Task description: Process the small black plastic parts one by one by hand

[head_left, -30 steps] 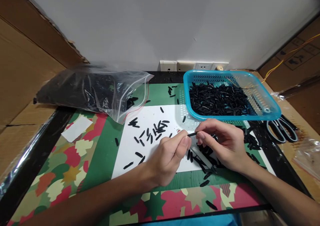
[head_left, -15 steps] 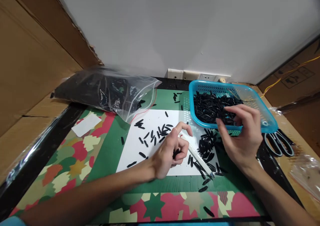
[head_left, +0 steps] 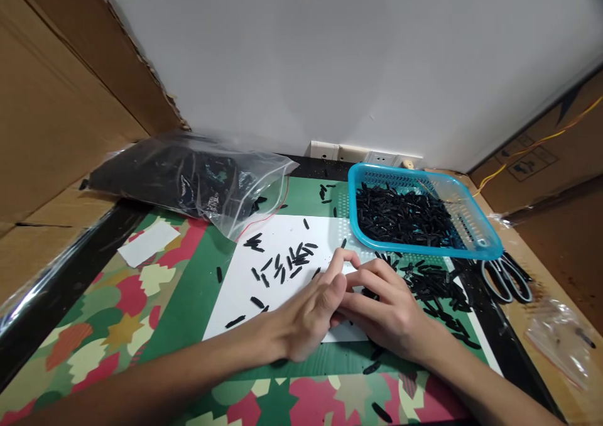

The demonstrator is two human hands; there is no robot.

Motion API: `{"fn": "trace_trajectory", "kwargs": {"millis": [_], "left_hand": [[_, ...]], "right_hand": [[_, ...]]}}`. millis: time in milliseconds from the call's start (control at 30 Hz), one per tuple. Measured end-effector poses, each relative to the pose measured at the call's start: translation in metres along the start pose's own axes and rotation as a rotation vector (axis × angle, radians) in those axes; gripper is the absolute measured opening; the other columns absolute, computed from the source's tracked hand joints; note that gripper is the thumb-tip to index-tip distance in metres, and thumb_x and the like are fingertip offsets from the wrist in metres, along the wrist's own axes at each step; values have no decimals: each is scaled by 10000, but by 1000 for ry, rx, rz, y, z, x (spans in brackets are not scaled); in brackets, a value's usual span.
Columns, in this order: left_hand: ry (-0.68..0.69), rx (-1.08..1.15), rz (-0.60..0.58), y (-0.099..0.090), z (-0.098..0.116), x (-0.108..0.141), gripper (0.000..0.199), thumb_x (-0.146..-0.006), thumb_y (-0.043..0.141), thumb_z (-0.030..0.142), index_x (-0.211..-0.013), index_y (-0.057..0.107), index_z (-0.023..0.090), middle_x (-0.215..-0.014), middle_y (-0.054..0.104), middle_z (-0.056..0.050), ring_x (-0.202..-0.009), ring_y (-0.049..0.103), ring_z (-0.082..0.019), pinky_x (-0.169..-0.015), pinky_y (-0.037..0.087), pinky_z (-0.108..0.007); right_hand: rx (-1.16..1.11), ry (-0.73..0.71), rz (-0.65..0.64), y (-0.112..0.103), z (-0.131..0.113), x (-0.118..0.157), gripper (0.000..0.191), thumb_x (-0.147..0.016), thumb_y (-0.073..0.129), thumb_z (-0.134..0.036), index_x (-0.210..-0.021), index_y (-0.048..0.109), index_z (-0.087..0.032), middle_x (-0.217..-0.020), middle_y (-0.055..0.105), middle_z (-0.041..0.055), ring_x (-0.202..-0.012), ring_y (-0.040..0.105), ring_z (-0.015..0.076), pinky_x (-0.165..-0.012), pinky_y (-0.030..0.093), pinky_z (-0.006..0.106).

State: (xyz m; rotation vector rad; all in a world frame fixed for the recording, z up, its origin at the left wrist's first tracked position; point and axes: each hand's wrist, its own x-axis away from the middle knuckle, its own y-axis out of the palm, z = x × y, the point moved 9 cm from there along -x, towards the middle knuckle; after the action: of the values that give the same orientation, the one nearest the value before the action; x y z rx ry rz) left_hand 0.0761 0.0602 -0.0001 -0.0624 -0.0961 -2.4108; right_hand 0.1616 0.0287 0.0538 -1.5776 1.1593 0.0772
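Two bare hands meet over the lower right part of the white paper [head_left: 230, 306]. The left hand [head_left: 313, 310] is half curled, its index finger arched; the right hand [head_left: 389, 300] reaches in from the 3 o'clock side, its fingertips tucked against the left. The fingers hide what lies between them, so I cannot tell whether either grip is open or clamped on something.

Taking the hands as the middle of the dial, loose black pieces [head_left: 299, 255] lie scattered on the paper toward 10 o'clock, and a denser dark pile [head_left: 438, 289] spreads at 3 o'clock, touching the right hand's side of the layout. A single black strip [head_left: 381, 412] rests on the patterned border [head_left: 301, 398], between 5 and 6 o'clock.

The blue basket [head_left: 426, 250] stands at 1 o'clock, with many black pieces inside, mostly toward its left. At 10 o'clock, well apart, a large clear bag [head_left: 183, 178] lies on its side, full of dark contents, its mouth by the paper's upper left corner. A white slip [head_left: 148, 244] lies between 9 and 10 o'clock. Scissors [head_left: 507, 281] sit beyond the pile at 3 o'clock, and a small clear bag [head_left: 558, 344] between 3 and 4. Wall sockets [head_left: 351, 154] are at 12 o'clock.
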Motion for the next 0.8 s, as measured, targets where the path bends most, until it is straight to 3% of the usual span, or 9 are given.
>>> {"fn": "trace_trajectory", "kwargs": {"millis": [167,300,467,667,800], "left_hand": [[25,-100,32,-3,6,-2,503,-1108,285,651,-1344,475,249,-891,638,-17,-693,561,-167,-642,498,-279],[20,-99,79,-6,7,-5,485,-1109,301,645,-1308,498,250,-785,576,18,-634,507,-158,-589,461,-264],[-77,31,57,-2,-3,-7,514,-1100,254,694,-1262,461,253,-732,504,58,-589,425,-121,-523,372,-215],[-158,190,122,-7,-13,-9,418,-1082,406,687,-1124,433,273,-573,301,137,-479,226,-81,-451,225,-165],[-138,228,172,-12,-13,-10,386,-1076,511,628,-1003,440,256,-581,317,140,-476,183,-54,-452,212,-143]], "right_hand": [[70,45,-45,5,-1,-2,184,-1048,633,-125,-971,774,-215,-952,716,70,-874,552,216,-760,499,343],[131,50,-48,9,0,-3,189,-1066,585,-111,-1030,755,-187,-944,692,80,-891,526,228,-745,451,337],[226,-13,-56,16,0,0,229,-1106,472,-98,-1064,695,-122,-1002,699,121,-927,551,246,-779,450,357],[211,164,125,-11,21,0,110,-1080,564,-97,-1078,640,-176,-1066,721,96,-957,583,240,-849,476,368],[131,269,196,-23,30,2,122,-1073,577,-89,-1044,621,-199,-1003,682,63,-926,581,218,-824,473,350]]}}
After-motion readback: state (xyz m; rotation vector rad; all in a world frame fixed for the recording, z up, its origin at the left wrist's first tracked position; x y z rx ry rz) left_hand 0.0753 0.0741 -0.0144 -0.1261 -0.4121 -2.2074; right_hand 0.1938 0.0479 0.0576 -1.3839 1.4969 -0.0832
